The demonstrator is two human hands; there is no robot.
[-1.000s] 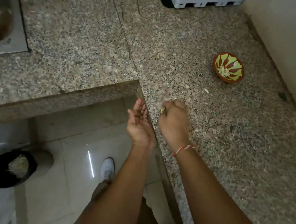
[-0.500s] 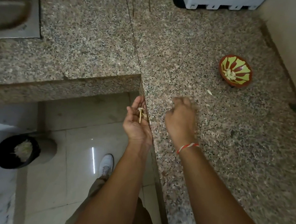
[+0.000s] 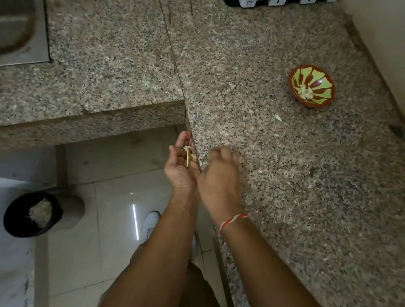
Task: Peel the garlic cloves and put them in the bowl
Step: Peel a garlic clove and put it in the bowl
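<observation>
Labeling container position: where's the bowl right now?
In the head view, the red bowl with green petal stripes sits on the speckled granite counter at upper right, near the wall, far beyond the right hand, a loose peel scrap just in front.

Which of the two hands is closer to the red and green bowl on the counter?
The right hand. It is over the granite counter, with the bowl farther back and to its right. The left hand is cupped beside the counter edge, farther from the bowl.
</observation>
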